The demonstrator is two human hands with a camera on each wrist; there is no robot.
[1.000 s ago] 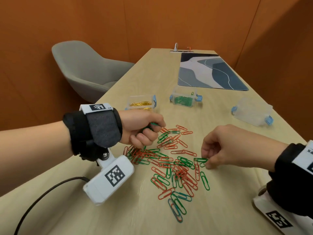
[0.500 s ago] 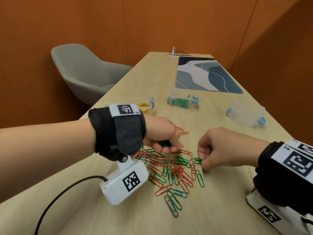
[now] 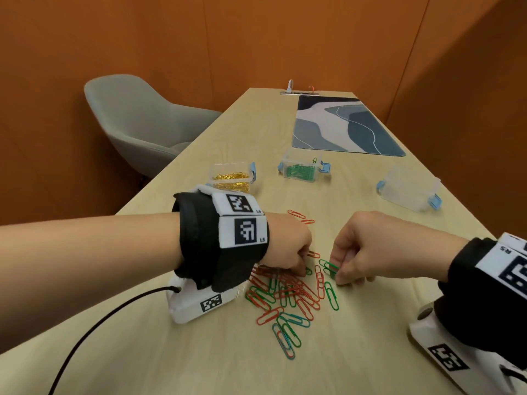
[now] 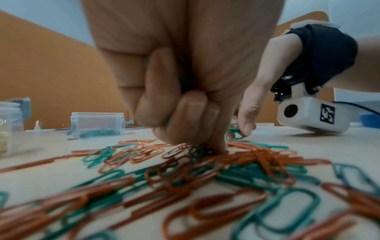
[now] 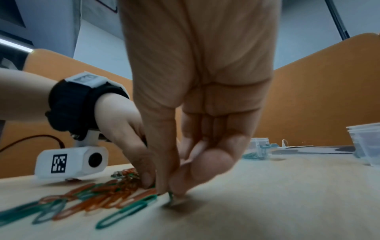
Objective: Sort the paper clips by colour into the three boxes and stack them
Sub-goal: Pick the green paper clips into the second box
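Left hand [image 3: 288, 252] dropped onto red-green clip pile [image 3: 288, 295]

Red and green paper clips [image 3: 288, 292], gold clips [image 3: 231, 179], orange walls [image 3: 256, 38]

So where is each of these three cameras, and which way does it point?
Head: worn on the head, looking forward and down the table; shows both forearms, left hand and right hand.
Left wrist: under the left wrist, looking along its curled fingers at the clip pile; the right hand appears beyond.
Right wrist: under the right wrist, looking along its fingers, which pinch a green clip.
Shared: all three show the pile and the green box.
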